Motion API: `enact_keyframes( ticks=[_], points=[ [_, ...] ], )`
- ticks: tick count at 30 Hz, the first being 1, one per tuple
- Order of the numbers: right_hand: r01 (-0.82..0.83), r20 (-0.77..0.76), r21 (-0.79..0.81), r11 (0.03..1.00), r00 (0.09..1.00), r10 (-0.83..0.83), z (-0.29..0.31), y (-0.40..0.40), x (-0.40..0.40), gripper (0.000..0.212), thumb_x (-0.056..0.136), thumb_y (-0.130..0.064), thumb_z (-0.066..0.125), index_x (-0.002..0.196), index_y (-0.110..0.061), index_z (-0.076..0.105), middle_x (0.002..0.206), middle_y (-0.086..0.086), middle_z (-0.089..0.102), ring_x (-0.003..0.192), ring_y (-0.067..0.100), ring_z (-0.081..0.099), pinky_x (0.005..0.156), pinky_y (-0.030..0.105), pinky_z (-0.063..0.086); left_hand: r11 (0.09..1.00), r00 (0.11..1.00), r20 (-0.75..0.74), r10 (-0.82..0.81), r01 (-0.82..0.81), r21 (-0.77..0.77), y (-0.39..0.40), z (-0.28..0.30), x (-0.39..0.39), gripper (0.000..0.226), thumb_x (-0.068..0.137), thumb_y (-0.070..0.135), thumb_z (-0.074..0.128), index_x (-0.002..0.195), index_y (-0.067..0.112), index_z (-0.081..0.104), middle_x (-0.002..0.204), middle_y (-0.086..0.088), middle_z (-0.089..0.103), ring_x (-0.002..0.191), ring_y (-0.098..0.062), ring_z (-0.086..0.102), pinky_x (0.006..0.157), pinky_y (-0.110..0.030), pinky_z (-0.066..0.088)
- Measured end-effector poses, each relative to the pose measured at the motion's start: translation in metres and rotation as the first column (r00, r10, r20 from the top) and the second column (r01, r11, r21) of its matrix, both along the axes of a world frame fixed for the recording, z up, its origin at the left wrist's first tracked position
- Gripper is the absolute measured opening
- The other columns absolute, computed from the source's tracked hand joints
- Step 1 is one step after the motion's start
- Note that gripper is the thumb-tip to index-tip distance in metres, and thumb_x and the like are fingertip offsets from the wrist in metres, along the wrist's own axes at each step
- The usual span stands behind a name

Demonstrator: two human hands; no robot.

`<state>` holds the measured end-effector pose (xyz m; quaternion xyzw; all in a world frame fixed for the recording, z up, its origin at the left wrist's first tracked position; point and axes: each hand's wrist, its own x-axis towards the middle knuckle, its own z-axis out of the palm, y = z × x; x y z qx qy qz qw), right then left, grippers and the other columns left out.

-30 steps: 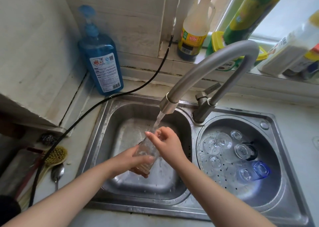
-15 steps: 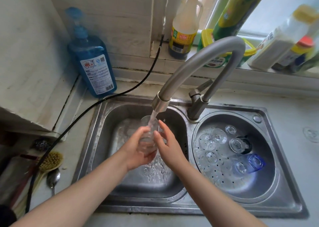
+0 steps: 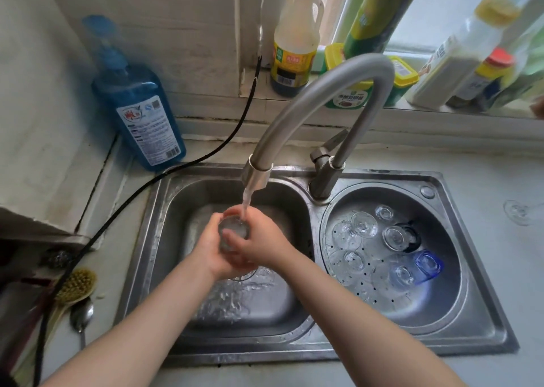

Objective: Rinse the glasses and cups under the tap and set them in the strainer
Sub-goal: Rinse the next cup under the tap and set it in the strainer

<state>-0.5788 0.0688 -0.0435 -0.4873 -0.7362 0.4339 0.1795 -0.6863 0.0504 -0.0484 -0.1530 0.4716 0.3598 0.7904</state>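
Observation:
A clear glass (image 3: 232, 227) stands upright under the running tap (image 3: 256, 177), over the left sink basin (image 3: 176, 210), with water pouring into it. My left hand (image 3: 210, 246) grips it from the left. My right hand (image 3: 259, 242) wraps it from the right, with its thumb across the rim. The round perforated strainer (image 3: 441, 304) fills the right basin. It holds several upturned clear glasses (image 3: 363, 224) and a blue glass (image 3: 426, 264).
A wine glass foot (image 3: 519, 211) rests on the counter at the far right. A blue soap bottle (image 3: 139, 112) stands back left, with a black cable (image 3: 132, 195) running past it. A brush (image 3: 75, 283) and spoon (image 3: 82, 316) lie left of the sink. Bottles line the windowsill.
The glass went from tilted low in the basin to upright right under the spout. My right hand closed round it, and both hands rose toward the tap.

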Motion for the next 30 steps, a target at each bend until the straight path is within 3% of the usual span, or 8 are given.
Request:
enact_keyframes(
  ticks=[5,9,11,15,19,22,26,30],
  points=[
    [0.175,0.015,-0.149,0.973,0.985,-0.175,0.007,0.016,-0.027,0.047,0.101,-0.044,0.037,0.090,-0.011,0.070,0.093,0.011,0.070,0.093,0.027,0.063,0.083,0.036,0.049,0.980,0.980,0.157,0.121,-0.143,0.137,-0.017,-0.001,0.000,0.043,0.086,0.046,0.047,0.097,0.012,0.071,0.097,-0.012,0.071,0.087,-0.028,0.069,0.085,-0.036,0.051],
    [0.217,-0.003,-0.156,0.964,0.976,-0.220,0.005,0.008,-0.023,0.042,0.100,-0.040,0.040,0.098,-0.011,0.070,0.099,0.009,0.069,0.097,0.023,0.062,0.085,0.035,0.048,0.981,0.978,0.185,0.093,-0.122,0.152,-0.021,-0.002,0.002,0.051,0.085,0.052,0.046,0.108,0.012,0.069,0.109,-0.014,0.067,0.103,-0.030,0.063,0.097,-0.041,0.044],
    [0.163,-0.072,-0.049,0.985,0.983,-0.166,0.002,-0.003,-0.008,0.034,0.099,-0.035,0.045,0.105,-0.010,0.068,0.108,0.008,0.067,0.104,0.020,0.059,0.091,0.034,0.046,0.984,0.983,0.176,0.046,-0.075,0.159,-0.021,-0.001,0.007,0.051,0.081,0.053,0.050,0.110,0.015,0.068,0.111,-0.013,0.066,0.108,-0.029,0.059,0.095,-0.042,0.045],
    [0.038,-0.014,0.074,0.997,0.999,-0.037,-0.008,-0.022,0.031,0.060,0.086,-0.050,0.055,0.138,-0.022,0.046,0.148,0.001,0.041,0.138,0.016,0.036,0.113,0.035,0.032,0.972,0.991,0.115,-0.064,0.036,0.233,-0.019,-0.001,0.025,0.041,0.084,0.052,0.052,0.105,0.020,0.068,0.100,-0.006,0.068,0.092,-0.021,0.067,0.077,-0.036,0.054],
    [0.064,0.094,-0.018,0.998,0.994,-0.062,-0.002,-0.046,0.069,0.087,0.082,-0.034,0.070,0.150,-0.039,0.015,0.159,-0.006,0.012,0.141,0.010,0.027,0.110,0.028,0.031,0.924,0.982,-0.017,-0.188,0.182,0.336,-0.020,0.001,0.047,0.037,0.083,0.046,0.055,0.105,0.020,0.068,0.096,-0.004,0.069,0.085,-0.018,0.069,0.076,-0.034,0.054],
    [0.225,0.083,0.052,0.973,0.970,-0.229,-0.008,-0.063,0.084,0.086,0.080,-0.032,0.069,0.148,-0.041,0.017,0.155,-0.007,0.020,0.135,0.008,0.035,0.107,0.026,0.037,0.842,0.907,-0.192,-0.376,0.421,0.337,-0.023,0.005,0.066,0.038,0.083,0.055,0.056,0.110,0.031,0.067,0.100,0.002,0.068,0.094,-0.016,0.064,0.082,-0.040,0.047],
    [0.372,0.072,0.093,0.923,0.922,-0.379,-0.005,-0.081,0.106,0.077,0.075,-0.035,0.068,0.144,-0.032,0.034,0.143,-0.009,0.040,0.125,0.000,0.043,0.097,0.007,0.032,0.727,0.802,-0.233,-0.550,0.597,0.340,-0.028,0.004,0.089,0.046,0.079,0.066,0.053,0.110,0.035,0.068,0.103,0.006,0.067,0.094,-0.013,0.063,0.079,-0.037,0.047],
    [0.589,0.099,0.085,0.804,0.798,-0.595,0.017,-0.094,0.146,0.061,0.074,-0.034,0.073,0.129,-0.030,0.047,0.117,-0.013,0.057,0.104,0.003,0.053,0.086,0.018,0.040,0.590,0.622,-0.477,-0.622,0.772,0.237,-0.032,-0.003,0.114,0.063,0.087,0.070,0.035,0.100,0.017,0.067,0.093,0.001,0.066,0.096,-0.014,0.058,0.085,-0.035,0.039]
  ],
)
